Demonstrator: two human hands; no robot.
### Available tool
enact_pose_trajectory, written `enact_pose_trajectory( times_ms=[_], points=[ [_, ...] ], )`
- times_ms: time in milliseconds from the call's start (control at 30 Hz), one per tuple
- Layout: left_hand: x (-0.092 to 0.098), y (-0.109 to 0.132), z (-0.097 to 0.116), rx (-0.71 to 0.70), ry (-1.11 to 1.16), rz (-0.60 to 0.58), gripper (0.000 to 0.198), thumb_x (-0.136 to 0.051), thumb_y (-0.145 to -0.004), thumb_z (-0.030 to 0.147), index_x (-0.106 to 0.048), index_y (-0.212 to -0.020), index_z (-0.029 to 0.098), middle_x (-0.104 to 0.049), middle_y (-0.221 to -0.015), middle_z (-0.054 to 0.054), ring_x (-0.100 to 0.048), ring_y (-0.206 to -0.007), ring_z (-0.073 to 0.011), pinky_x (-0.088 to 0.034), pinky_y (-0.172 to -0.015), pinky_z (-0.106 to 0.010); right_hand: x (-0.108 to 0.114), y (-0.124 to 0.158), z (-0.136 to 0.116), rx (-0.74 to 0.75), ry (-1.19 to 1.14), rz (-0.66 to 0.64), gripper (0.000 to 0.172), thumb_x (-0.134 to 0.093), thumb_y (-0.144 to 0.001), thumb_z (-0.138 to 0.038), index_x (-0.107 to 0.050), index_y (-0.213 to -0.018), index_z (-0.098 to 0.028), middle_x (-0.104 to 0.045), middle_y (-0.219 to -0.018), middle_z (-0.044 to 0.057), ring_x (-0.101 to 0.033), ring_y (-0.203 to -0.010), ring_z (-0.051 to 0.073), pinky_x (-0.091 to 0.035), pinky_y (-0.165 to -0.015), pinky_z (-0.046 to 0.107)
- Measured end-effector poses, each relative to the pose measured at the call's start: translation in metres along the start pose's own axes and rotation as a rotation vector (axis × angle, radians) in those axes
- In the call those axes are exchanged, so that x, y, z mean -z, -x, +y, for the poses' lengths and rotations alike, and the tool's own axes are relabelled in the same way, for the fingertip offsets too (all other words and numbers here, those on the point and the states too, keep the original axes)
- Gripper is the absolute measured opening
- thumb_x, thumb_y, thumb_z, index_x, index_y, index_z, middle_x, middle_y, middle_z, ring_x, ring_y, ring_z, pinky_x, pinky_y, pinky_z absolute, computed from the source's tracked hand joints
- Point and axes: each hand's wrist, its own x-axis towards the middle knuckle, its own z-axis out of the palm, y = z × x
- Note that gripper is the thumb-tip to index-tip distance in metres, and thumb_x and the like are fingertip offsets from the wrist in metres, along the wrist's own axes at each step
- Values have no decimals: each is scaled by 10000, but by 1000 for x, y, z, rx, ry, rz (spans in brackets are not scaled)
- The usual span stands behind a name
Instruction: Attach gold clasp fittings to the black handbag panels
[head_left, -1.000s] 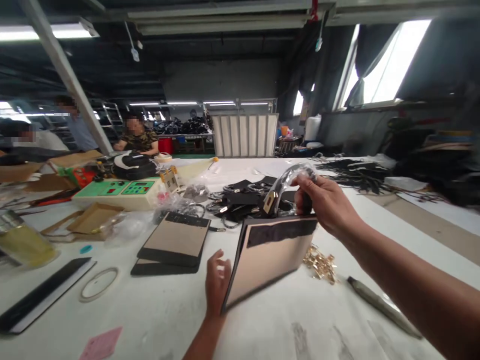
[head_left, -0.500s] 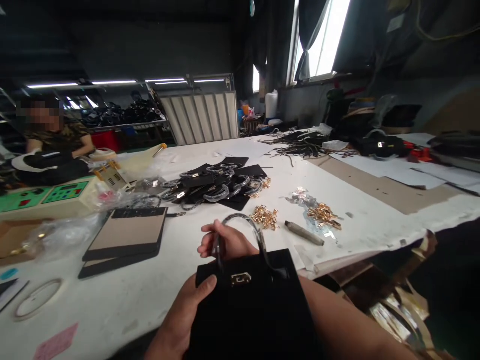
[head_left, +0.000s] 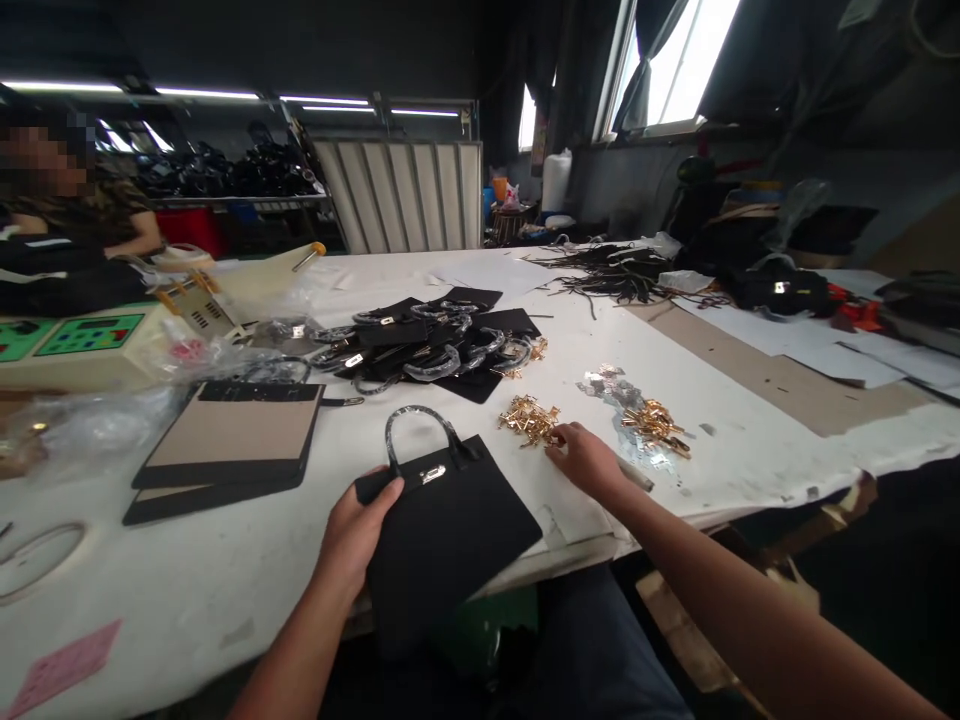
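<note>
A flat black panel [head_left: 446, 530] overhangs the white table's [head_left: 184, 580] near edge, corner pinched in the left hand [head_left: 354, 522]; the right hand [head_left: 589, 460] half-curls at gold metal pieces [head_left: 526, 418], hold unclear.

Room dim; back wall [head_left: 225, 40] sunk near black. Harsh daylight from window [head_left: 697, 65] beyond table's far edge, toward right; panes blown white. Fluorescent tubes [head_left: 206, 93] past far edge, left half, show as bright streaks. White table [head_left: 225, 540] pale, soft-lit; heavy shade under near edge. Black bag [head_left: 442, 530] swallows detail; glints on metal clasp [head_left: 433, 474] and gold pieces [head_left: 529, 418]. Pink slip [head_left: 67, 665] toward near edge, left: blurred, stretched by wide lens. Person's head [head_left: 45, 155] pixelated.
</note>
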Motion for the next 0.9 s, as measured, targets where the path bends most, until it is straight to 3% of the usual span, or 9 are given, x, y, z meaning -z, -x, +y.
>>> enact_pose_trajectory(
  times_ms=[133, 233, 300, 367, 433, 533, 667, 767, 900],
  points=[
    [-5, -10, -13, -552, -433, 339, 694, -714, -816, 467, -537, -1383, 107, -581, -1389, -208, -511, -1326, -380, -370, -1150, -576, 0, 1, -4, -30, 1, -5, 216, -666, -862, -284, -723, -1048, -191, -692, -1074, 97, -640, -875, 234, -446, -747, 325],
    [-14, 11, -19, -787, -490, 266, 485, -661, -889, 424, -611, -1298, 168, -615, -1341, -156, -541, -1287, -326, -408, -1137, -525, 4, 14, -14, -32, -97, -60, 165, -664, -844, -297, -705, -948, -176, -698, -916, 65, -641, -795, 207, -471, -713, 305],
    [-27, 30, -21, -698, -336, 62, 377, -628, -932, 402, -633, -1256, 209, -680, -1191, -104, -661, -1033, -238, -573, -906, -398, 2, 29, -30, -65, -372, -136, 217, -670, -850, -371, -676, -948, -177, -669, -797, 30, -625, -695, 185, -486, -639, 288],
    [-43, 43, -21, -574, -181, -139, 355, -640, -933, 377, -633, -1252, 220, -693, -1132, -79, -673, -833, -169, -587, -673, -285, -7, 44, -54, -103, -719, -196, 321, -704, -836, -461, -646, -987, -184, -642, -764, 10, -606, -650, 174, -489, -580, 276],
    [-57, 49, -21, -549, -113, -239, 383, -682, -899, 314, -631, -1268, 223, -692, -1153, -76, -674, -787, -144, -575, -610, -247, -23, 58, -80, -94, -956, -230, 408, -755, -802, -511, -626, -1025, -194, -650, -834, 12, -613, -683, 171, -497, -576, 267],
    [-63, 48, -22, -669, -152, -212, 364, -657, -887, 184, -664, -1247, 238, -707, -1169, -64, -699, -902, -161, -600, -723, -264, -49, 72, -113, -23, -1103, -304, 426, -775, -804, -521, -641, -1051, -201, -681, -944, 34, -652, -779, 187, -522, -630, 267],
    [-48, 52, -29, -796, -262, -91, 337, -585, -898, 82, -721, -1162, 240, -746, -1093, -47, -695, -1010, -182, -568, -919, -322, -70, 82, -129, -56, -1056, -395, 470, -806, -744, -577, -707, -981, -184, -729, -905, 58, -684, -821, 226, -549, -676, 282],
    [-39, 58, -35, -687, -288, -115, 318, -598, -897, 97, -754, -1133, 242, -769, -1044, -42, -704, -981, -185, -546, -919, -302, -78, 82, -122, -122, -959, -441, 513, -799, -715, -635, -740, -966, -192, -755, -917, 65, -707, -855, 247, -569, -703, 274],
    [-37, 61, -36, -475, -219, -102, 278, -667, -858, 174, -793, -1099, 233, -778, -996, -48, -707, -899, -187, -529, -823, -266, -77, 76, -112, -67, -883, -571, 531, -755, -690, -713, -772, -899, -225, -764, -928, 54, -713, -926, 269, -581, -771, 257]
  ],
)
